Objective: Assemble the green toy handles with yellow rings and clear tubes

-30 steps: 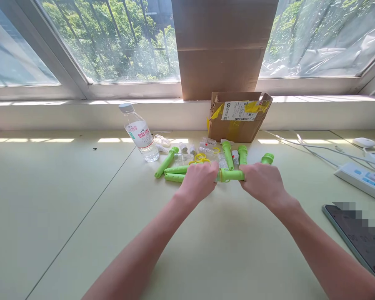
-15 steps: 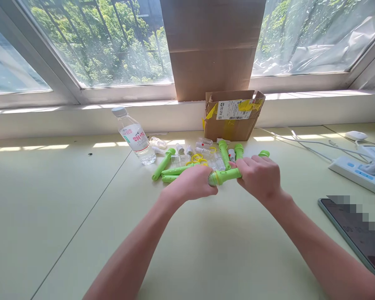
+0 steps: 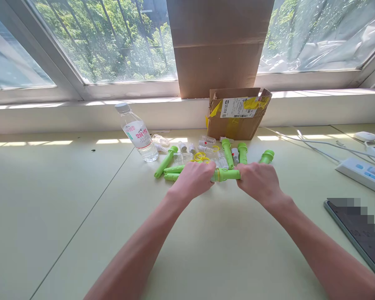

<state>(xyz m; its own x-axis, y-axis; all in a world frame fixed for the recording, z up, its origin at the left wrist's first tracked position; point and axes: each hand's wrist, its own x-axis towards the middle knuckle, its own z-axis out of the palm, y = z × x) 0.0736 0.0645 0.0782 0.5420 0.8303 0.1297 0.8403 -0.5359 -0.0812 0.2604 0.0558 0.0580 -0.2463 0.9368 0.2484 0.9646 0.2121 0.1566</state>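
Note:
In the head view, my left hand [image 3: 194, 178] is closed around the left end of a green plastic flashlight tube [image 3: 231, 174], mostly hiding a clear part there. A yellow ring [image 3: 218, 174] sits around the tube beside that hand. My right hand [image 3: 256, 180] wraps the tube's other end, and the tube lies roughly level between both fists. Behind them are more green tubes [image 3: 166, 162], clear plastic covers [image 3: 183, 158], loose yellow rings [image 3: 199, 156] and small white-and-clear pieces [image 3: 235, 155]. One green tube end [image 3: 266, 156] shows just beyond my right hand.
A water bottle [image 3: 139, 135] stands behind to the left, and an opened cardboard box [image 3: 237, 114] is against the window ledge. On the right are a power strip [image 3: 361, 171] with cables and a phone [image 3: 356, 237]. The pale table [image 3: 225, 250] has a seam at left.
The held tube has gone from slanting up at the right to nearly level. My right hand has turned and lowered its grip slightly. The whole view has shifted a little.

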